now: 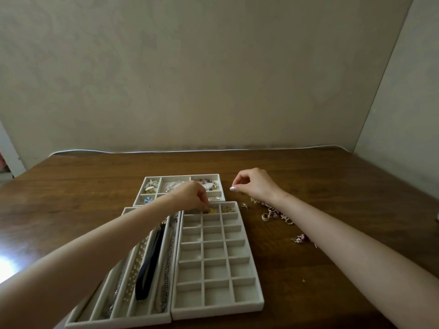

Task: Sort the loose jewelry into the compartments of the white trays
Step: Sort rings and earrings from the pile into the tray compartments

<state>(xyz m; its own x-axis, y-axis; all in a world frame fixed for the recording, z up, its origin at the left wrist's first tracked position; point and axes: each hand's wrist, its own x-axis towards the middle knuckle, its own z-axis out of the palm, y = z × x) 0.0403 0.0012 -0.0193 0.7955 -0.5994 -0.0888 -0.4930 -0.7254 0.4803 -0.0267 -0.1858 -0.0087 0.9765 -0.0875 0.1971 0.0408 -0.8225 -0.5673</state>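
Three white trays lie on the wooden table. The grid tray has many small square compartments. My left hand reaches over its far row and pinches a small yellow piece in the top middle compartment. A gold piece lies in the top right compartment. My right hand hovers above the table to the right of the far tray, fingers curled with thumb and forefinger together; whether it holds anything cannot be seen. Loose jewelry is scattered on the table under my right forearm.
The long-slot tray at the left holds chains, a pearl string and a dark blue strap. The far tray holds bracelets, a starfish piece and blue stones. More loose pieces lie further right. A wall stands behind the table.
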